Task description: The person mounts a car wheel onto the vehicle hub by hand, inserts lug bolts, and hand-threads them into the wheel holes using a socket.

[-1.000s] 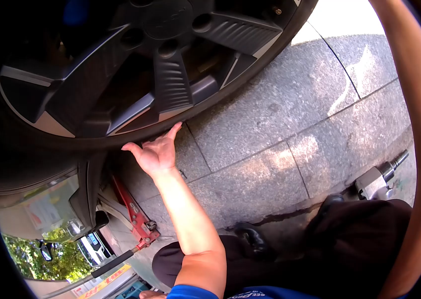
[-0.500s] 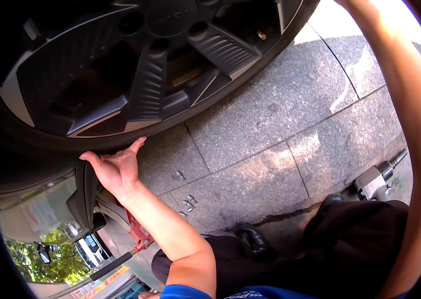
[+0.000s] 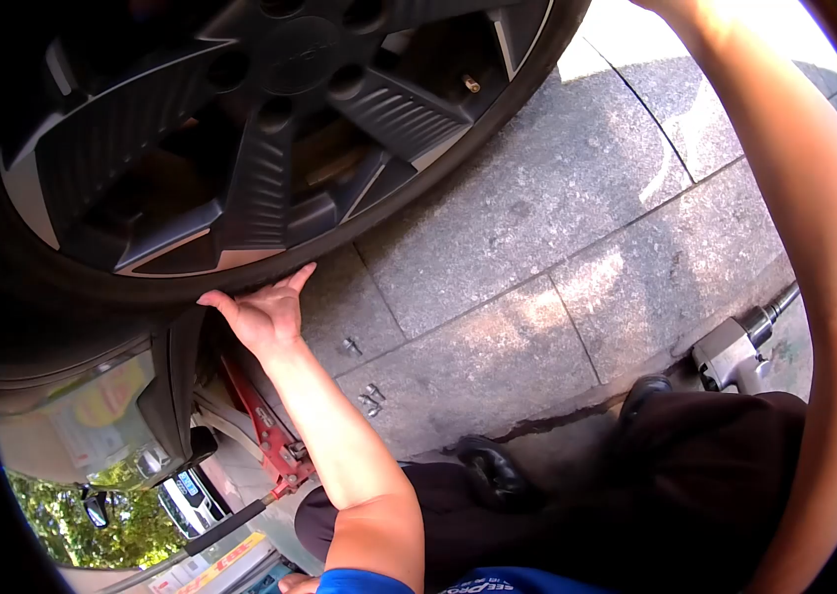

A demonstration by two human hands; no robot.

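Observation:
A dark alloy wheel (image 3: 260,188) with its tire fills the upper left, tilted in my view. My left hand (image 3: 265,312) is open under the tire's lower edge, palm up, with thumb and outer finger spread; its other fingertips are hidden against the rubber. Only the wrist end of my right hand (image 3: 671,8) shows at the top edge, beyond the wheel's right side; its fingers are out of frame. Several wheel bolts (image 3: 371,400) lie on the paving below my left hand, with one more bolt (image 3: 351,346) closer to the tire.
A red floor jack (image 3: 275,441) with a long handle stands at the lower left, beside the car's body (image 3: 92,396). An impact wrench (image 3: 732,354) rests on the ground at the right, near my shoe (image 3: 646,391). Stone paving (image 3: 537,218) spreads between them.
My left hand has shifted right along the tire's underside. The wheel has moved left and slightly turned relative to the paving. The view has shifted a little.

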